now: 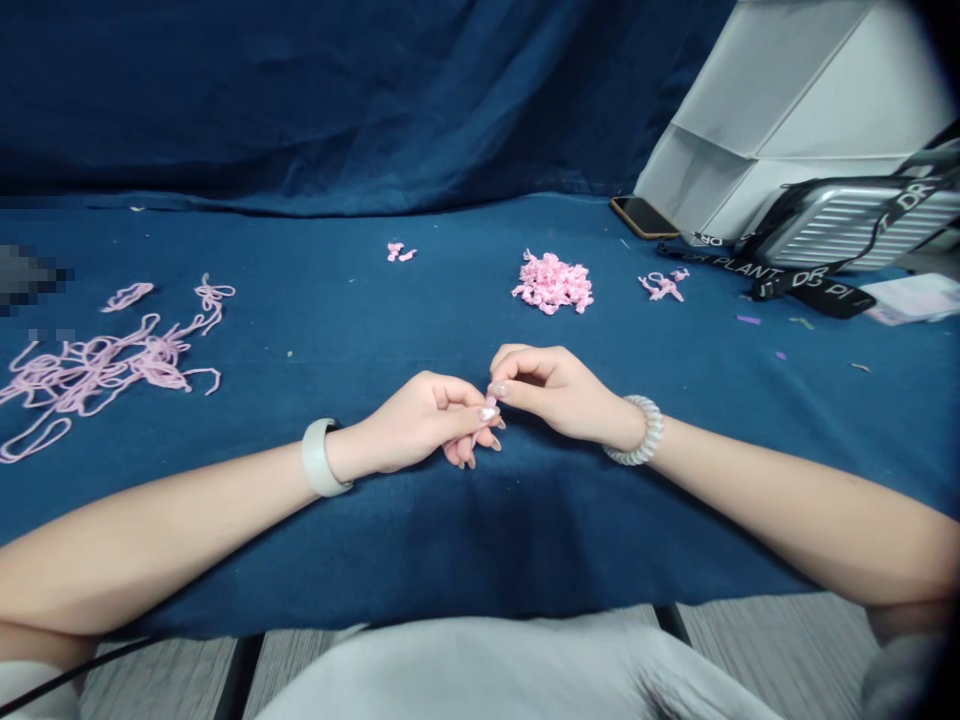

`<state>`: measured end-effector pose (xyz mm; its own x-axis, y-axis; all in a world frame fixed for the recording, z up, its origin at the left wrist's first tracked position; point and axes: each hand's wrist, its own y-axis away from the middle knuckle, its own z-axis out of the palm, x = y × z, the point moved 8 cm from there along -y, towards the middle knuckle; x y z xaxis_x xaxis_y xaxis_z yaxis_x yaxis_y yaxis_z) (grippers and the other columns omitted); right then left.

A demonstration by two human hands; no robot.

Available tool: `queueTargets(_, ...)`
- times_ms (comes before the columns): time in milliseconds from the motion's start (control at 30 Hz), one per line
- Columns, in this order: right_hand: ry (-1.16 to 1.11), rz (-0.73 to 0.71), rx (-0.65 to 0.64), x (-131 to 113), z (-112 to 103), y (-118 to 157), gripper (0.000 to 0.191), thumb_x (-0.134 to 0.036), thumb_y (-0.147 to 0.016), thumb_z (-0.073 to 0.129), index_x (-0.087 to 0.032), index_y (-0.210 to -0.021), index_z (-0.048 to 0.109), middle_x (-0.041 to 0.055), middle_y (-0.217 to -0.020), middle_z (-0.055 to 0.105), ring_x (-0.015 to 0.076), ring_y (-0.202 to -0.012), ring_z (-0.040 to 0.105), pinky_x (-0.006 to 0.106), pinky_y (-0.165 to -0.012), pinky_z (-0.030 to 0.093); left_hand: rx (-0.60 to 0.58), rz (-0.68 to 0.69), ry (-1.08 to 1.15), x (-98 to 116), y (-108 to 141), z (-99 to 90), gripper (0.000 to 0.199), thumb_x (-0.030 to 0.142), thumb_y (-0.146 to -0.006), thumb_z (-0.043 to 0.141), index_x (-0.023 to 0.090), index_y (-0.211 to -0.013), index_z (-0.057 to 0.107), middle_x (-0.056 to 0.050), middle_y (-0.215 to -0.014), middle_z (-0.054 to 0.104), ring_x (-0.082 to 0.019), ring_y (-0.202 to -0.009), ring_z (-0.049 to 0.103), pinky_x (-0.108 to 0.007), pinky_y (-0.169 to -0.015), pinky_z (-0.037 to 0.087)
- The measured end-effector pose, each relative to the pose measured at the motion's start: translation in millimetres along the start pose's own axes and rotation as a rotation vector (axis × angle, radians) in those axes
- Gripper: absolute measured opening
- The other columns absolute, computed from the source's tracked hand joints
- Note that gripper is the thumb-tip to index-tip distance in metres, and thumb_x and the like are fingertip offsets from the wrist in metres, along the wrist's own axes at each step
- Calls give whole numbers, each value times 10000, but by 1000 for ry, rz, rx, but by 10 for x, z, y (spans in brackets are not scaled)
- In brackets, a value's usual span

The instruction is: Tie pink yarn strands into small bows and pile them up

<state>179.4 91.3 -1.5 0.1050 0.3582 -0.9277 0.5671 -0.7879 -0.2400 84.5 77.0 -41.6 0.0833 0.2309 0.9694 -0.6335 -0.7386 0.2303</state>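
Observation:
My left hand [442, 420] pinches a small piece of pink yarn [491, 402] between thumb and forefinger, above the blue cloth near its front edge. At the same piece, my right hand [551, 390] has thumb and forefinger closed on its upper end, so the fingertips of both hands nearly meet. Most of the yarn piece is hidden by the fingers. Beyond my right hand lies a heap of small pink yarn knots [553, 283]. Loose pink yarn [97, 370] lies tangled at the left.
Small pink bits [400, 252] lie at the back centre, and more pink scraps [661, 286] right of the heap. A phone [643, 217], a white box [757, 110] and a silvery case [862, 225] with a black strap [817, 290] stand or lie at the back right.

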Motion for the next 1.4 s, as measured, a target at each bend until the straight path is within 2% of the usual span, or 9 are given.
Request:
queueTargets(233,73,3,66,13,-29,-7,223,-284,-833,577,-136,-667,574,7,-727,544,86,-641,495,232,-640,416,8,-18,-20,-13,-10,-5,269,367,-785,648,100,-811,671,-63,-705,703,-63,-456,577,-153,-437,475)
queueTargets(433,24,35,80,55,-30,1,212,-285,-821,596,-132,-674,588,6,-738,558,86,-651,503,235,-656,420,0,-27,-23,-15,-11,4,264,363,-791,642,102,-813,670,-55,-701,700,-61,-462,582,-147,-440,475)
queueTargets(633,-219,85,-19,153,30,-3,181,-310,-826,605,-148,-869,672,21,-839,608,90,-717,553,242,-710,451,10,-26,19,-13,-9,-12,260,355,-769,667,96,-783,651,-37,-637,677,-55,-434,558,-149,-435,467)
queueTargets(800,-272,53,-153,145,111,-12,238,-299,-817,629,-182,-1016,689,20,-881,578,84,-740,561,233,-687,455,-13,-39,31,3,-18,-5,278,362,-737,697,91,-749,642,-39,-619,672,-60,-430,555,-157,-438,468)
queueTargets(967,-259,73,-207,146,159,-10,190,-267,-802,649,-192,-962,719,5,-817,559,63,-669,532,214,-623,448,-73,-45,-4,6,-21,17,264,360,-733,701,102,-730,645,-29,-624,673,-63,-452,567,-157,-453,467)
queueTargets(1067,-339,103,-140,179,145,-20,101,-243,-751,698,-186,-824,739,-9,-779,553,55,-631,526,217,-610,448,-76,-44,4,-7,-33,10,253,353,-748,690,104,-753,647,-28,-636,672,-63,-457,572,-156,-454,465)
queueTargets(1200,-448,160,76,286,43,-26,95,-250,-685,749,-165,-689,706,-26,-751,532,45,-597,508,218,-598,436,-34,-50,87,-38,-68,-26,241,336,-774,671,95,-765,654,-38,-662,673,-49,-468,567,-151,-481,477)
queueTargets(1300,-383,159,170,307,-23,-24,146,-285,-696,737,-154,-664,681,-19,-760,533,58,-636,508,229,-633,432,-21,-99,165,-85,-83,-39,211,296,-761,693,101,-836,665,-62,-780,697,-56,-542,603,-185,-575,532)
queueTargets(1400,-224,114,199,247,-71,-33,172,-311,-716,715,-151,-667,677,-3,-769,545,80,-688,515,244,-674,430,-30,-147,181,-114,-81,-43,218,260,-741,715,110,-889,659,-78,-856,705,-86,-631,653,-208,-635,553)
